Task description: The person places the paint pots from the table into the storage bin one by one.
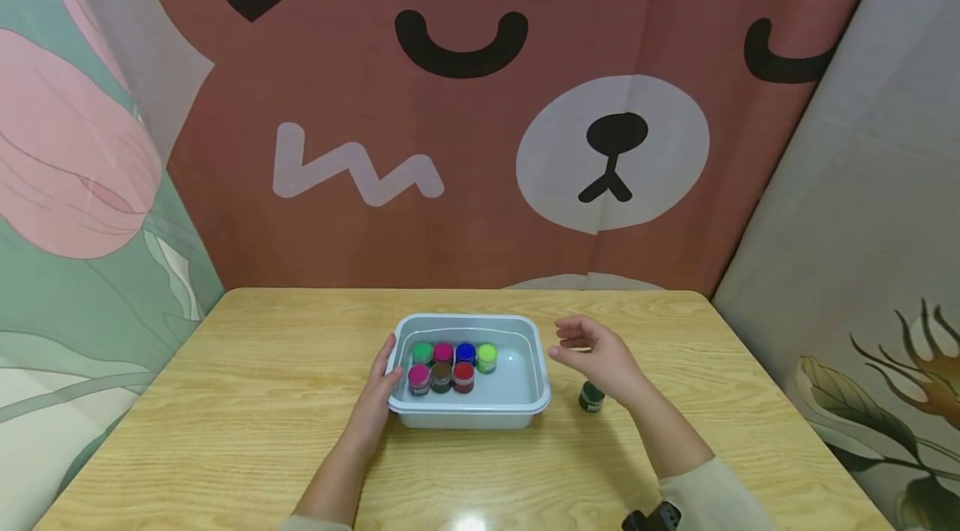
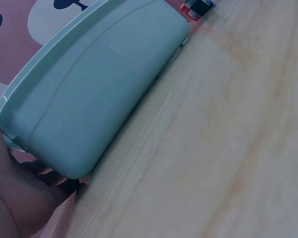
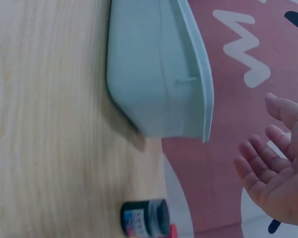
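A pale blue plastic tub stands on the table with several small paint jars grouped in its left half, in two rows. Their lids are green, pink, blue, lime, brown and red. My left hand grips the tub's left end, thumb at the rim and fingers along the outside wall. To the right of the tub my right hand hovers with loosely bent fingers, holding nothing. Below it a dark green paint jar stands on the table. The right wrist view shows this dark jar with a bit of red behind it.
The wooden table ends at a back edge against a brown curtain printed with a bear face. Patterned fabric hangs at the left and right sides. A black strap device sits on the right wrist.
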